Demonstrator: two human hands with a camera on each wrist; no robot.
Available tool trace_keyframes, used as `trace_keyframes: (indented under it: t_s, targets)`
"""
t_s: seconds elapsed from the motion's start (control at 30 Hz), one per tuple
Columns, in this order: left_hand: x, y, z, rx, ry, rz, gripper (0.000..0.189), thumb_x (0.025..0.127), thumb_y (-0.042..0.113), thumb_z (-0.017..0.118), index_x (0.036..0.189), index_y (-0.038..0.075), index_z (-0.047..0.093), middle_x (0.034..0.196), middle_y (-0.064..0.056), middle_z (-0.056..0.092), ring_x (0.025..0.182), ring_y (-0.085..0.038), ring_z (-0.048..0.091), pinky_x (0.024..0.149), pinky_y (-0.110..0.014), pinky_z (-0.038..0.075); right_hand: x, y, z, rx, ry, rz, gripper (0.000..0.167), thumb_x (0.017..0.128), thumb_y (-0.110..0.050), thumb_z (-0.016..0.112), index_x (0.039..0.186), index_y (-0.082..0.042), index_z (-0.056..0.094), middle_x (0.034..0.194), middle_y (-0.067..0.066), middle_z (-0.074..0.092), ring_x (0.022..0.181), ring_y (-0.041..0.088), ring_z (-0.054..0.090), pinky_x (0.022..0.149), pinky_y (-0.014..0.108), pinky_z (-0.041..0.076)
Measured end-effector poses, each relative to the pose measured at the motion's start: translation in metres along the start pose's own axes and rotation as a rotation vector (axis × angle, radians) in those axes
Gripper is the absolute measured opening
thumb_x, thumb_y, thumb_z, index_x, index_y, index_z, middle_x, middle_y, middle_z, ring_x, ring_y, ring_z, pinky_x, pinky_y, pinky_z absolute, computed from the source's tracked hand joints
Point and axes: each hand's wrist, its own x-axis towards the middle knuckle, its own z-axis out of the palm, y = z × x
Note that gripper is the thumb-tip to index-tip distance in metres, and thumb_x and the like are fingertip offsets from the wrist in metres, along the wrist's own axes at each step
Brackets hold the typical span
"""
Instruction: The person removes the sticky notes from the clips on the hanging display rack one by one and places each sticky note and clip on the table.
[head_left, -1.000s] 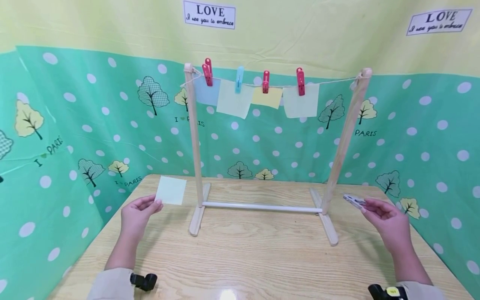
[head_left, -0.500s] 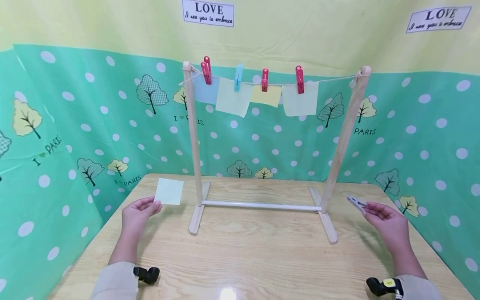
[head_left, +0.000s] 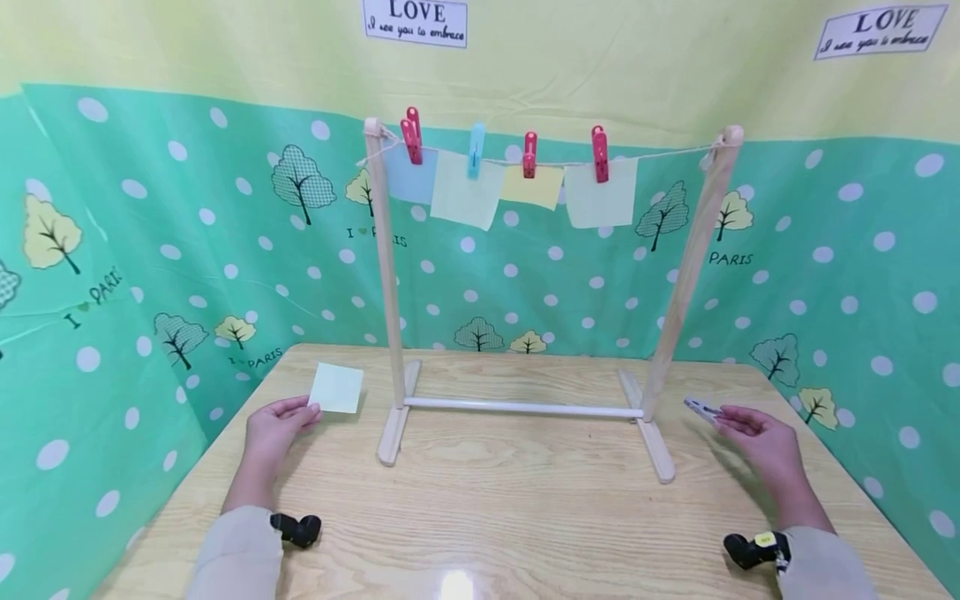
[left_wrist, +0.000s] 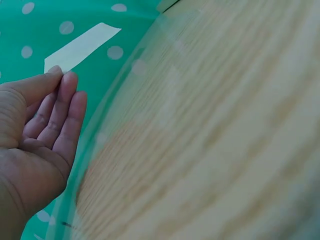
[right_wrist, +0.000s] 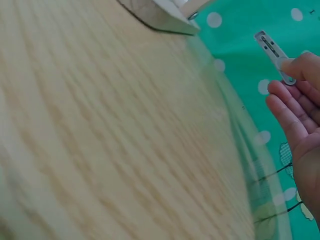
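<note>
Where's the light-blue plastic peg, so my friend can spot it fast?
Find the tall wooden frame. Along its thin white string, look for the pale square paper hanging second from the left. The light-blue plastic peg grips its top edge; the other pegs on that string are pinkish red.

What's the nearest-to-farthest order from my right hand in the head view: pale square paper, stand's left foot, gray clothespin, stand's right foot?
1. Gray clothespin: pinched in the right hand.
2. Stand's right foot: left of that hand.
3. Stand's left foot: farther left.
4. Pale square paper: beyond that foot, in the left hand.
</note>
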Motion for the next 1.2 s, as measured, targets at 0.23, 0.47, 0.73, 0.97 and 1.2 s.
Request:
trace_keyframes:
  t_s: [0.23,0.47,0.73,0.97,1.2]
  targets:
    - [0.009,-0.007,-0.001,0.005,-0.049,-0.005,0.054,0.090,0.010,0.071,0.133,-0.012,0.047,0.086,0.005,0.071,0.082,-0.008,0.070,0.082,-0.026,0.057,0.007,0.008,0.004,-0.154,-0.018,0.035,0.050,0.092,-0.019,0.070,0.132,0.006,0.053,0.099,-0.008,0.069,0.084,-0.008,0.060,0.073,0.008,0.050]
    - [0.017,-0.011,0.006,0.135,-0.017,0.028,0.049,0.090,0.012,0.072,0.129,-0.011,0.053,0.090,-0.002,0.071,0.078,-0.007,0.070,0.077,-0.024,0.058,0.011,0.015,0.007,-0.265,-0.010,0.085,0.054,0.091,-0.032,0.071,0.131,0.002,0.057,0.116,0.018,0.065,0.080,-0.009,0.055,0.069,0.008,0.047]
    - [0.012,-0.010,0.018,0.231,0.034,0.089,0.041,0.089,0.013,0.073,0.122,-0.010,0.060,0.090,-0.008,0.072,0.074,-0.004,0.068,0.072,-0.020,0.058,0.009,0.018,0.015,-0.238,0.015,0.122,0.057,0.093,-0.036,0.067,0.135,0.000,0.054,0.121,0.020,0.063,0.084,-0.006,0.054,0.070,0.008,0.047]
    - [0.010,-0.013,0.024,0.338,0.098,0.112,0.038,0.086,0.020,0.077,0.114,-0.004,0.067,0.093,-0.012,0.072,0.074,-0.005,0.065,0.066,-0.017,0.056,0.011,0.019,0.020,-0.352,0.034,0.049,0.049,0.092,-0.029,0.069,0.129,0.001,0.060,0.110,0.017,0.067,0.084,0.001,0.054,0.069,0.013,0.045]
    - [0.009,-0.013,0.031,0.408,0.167,0.111,0.037,0.087,0.027,0.076,0.114,0.003,0.070,0.102,-0.013,0.071,0.093,-0.020,0.066,0.068,-0.013,0.052,0.013,0.018,0.026,-0.396,0.015,0.038,0.047,0.092,-0.026,0.070,0.127,0.002,0.061,0.107,0.016,0.065,0.090,0.019,0.056,0.065,0.017,0.045]
